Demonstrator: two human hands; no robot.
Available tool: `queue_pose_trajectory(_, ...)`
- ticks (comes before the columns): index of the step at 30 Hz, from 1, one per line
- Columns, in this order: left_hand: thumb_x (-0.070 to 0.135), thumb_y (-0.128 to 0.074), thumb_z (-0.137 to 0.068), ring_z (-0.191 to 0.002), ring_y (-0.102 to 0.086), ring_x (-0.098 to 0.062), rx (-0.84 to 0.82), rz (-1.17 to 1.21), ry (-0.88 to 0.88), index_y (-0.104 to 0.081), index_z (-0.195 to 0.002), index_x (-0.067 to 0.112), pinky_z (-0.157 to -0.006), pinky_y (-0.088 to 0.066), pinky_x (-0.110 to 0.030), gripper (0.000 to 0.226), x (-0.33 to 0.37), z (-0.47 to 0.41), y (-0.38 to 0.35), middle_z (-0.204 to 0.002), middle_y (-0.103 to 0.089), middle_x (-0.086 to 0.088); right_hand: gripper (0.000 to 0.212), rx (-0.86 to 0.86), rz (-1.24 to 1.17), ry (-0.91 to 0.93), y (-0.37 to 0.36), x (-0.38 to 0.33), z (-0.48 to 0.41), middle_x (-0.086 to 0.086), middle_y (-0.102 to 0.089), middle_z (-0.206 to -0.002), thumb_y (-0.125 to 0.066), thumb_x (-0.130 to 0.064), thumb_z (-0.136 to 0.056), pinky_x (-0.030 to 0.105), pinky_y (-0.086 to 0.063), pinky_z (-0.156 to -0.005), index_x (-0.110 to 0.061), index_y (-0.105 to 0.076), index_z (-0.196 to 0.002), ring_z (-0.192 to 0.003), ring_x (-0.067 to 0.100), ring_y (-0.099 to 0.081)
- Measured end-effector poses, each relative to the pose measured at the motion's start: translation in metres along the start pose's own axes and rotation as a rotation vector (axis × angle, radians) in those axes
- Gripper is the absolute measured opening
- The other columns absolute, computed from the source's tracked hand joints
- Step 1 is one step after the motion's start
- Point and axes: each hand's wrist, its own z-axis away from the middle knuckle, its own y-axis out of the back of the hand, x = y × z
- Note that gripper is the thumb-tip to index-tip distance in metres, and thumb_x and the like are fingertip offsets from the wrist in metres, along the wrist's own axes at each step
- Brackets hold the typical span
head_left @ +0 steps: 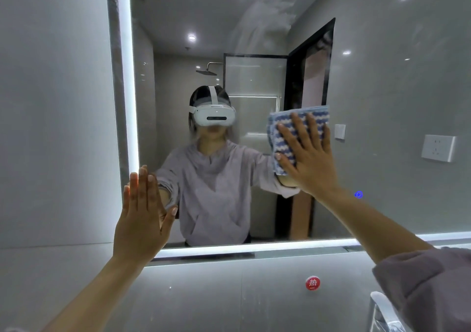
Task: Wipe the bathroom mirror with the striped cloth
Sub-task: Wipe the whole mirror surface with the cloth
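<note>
- It was a home or hotel bathroom.
- A large wall mirror with lit white edge strips (254,247) hung on glossy grey wall tiles (51,102).
- Its reflection showed a square metal shower head (206,72) and a glass shower screen (254,76).
- A chrome tap (382,308) stood at the lower right.

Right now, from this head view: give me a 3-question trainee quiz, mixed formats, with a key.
1. True or false: the right hand presses the striped cloth flat against the mirror.
2. Where does the left hand rest? A) on the faucet B) on the mirror's lower left corner C) on the cloth
3. Fill in: the round sticker on the wall below the mirror is ____.

Key: 1 true; 2 B; 3 red
</note>
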Motion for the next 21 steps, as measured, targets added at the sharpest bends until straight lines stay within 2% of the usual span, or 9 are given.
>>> queue_pose_trajectory(5, 0.051, -0.027, -0.092, -0.147, -0.006, -0.039, 0.000, -0.027, -0.016, -0.014, -0.147, -0.007, -0.117, -0.020, -0.052, 0.081, 0.000, 0.000, -0.002, -0.158, -0.007, -0.023, 0.065, -0.035, 0.038, -0.154, 0.001, 0.049, 0.022, 0.009, -0.009, -0.161, -0.014, -0.057, -0.098, 0.051, -0.004, -0.118, -0.025, -0.010, -0.154, -0.148, 0.028, -0.003)
queue_pose_trajectory(10, 0.050, -0.028, -0.092, -0.147, -0.006, -0.039, -0.002, -0.024, -0.006, -0.014, -0.147, -0.007, -0.117, -0.019, -0.052, 0.081, 0.001, 0.000, -0.002, -0.158, -0.006, -0.022, 0.066, -0.060, 0.018, -0.260, -0.002, 0.061, 0.030, 0.009, -0.010, -0.161, -0.011, -0.059, -0.097, 0.048, -0.001, -0.119, -0.025, -0.011, -0.154, -0.148, 0.028, -0.002)
queue_pose_trajectory(14, 0.051, -0.027, -0.092, -0.147, -0.006, -0.038, -0.004, -0.022, 0.001, -0.015, -0.147, -0.007, -0.117, -0.020, -0.052, 0.081, 0.001, 0.000, -0.002, -0.158, -0.007, -0.022, 0.065, -0.028, -0.017, -0.317, -0.005, 0.050, 0.027, 0.008, -0.005, -0.162, -0.011, -0.057, -0.097, 0.054, -0.004, -0.118, -0.027, -0.004, -0.154, -0.148, 0.028, 0.001)
queue_pose_trajectory(17, 0.051, -0.027, -0.092, -0.146, -0.008, -0.039, -0.009, -0.025, 0.001, -0.015, -0.148, -0.005, -0.116, -0.022, -0.053, 0.080, 0.001, -0.001, -0.001, -0.158, -0.007, -0.021, 0.064, 0.015, -0.079, -0.408, -0.004, 0.027, 0.013, 0.009, -0.007, -0.161, -0.012, -0.056, -0.097, 0.059, -0.008, -0.116, -0.025, -0.008, -0.154, -0.148, 0.030, -0.001)
queue_pose_trajectory(21, 0.051, -0.026, -0.092, -0.146, -0.008, -0.038, -0.006, -0.024, 0.008, -0.015, -0.148, -0.004, -0.116, -0.023, -0.053, 0.080, 0.001, 0.000, -0.001, -0.158, -0.006, -0.021, 0.066, 0.043, -0.098, -0.338, -0.002, -0.016, -0.017, 0.012, -0.008, -0.161, -0.015, -0.056, -0.098, 0.062, -0.008, -0.114, -0.021, -0.013, -0.154, -0.148, 0.034, -0.002)
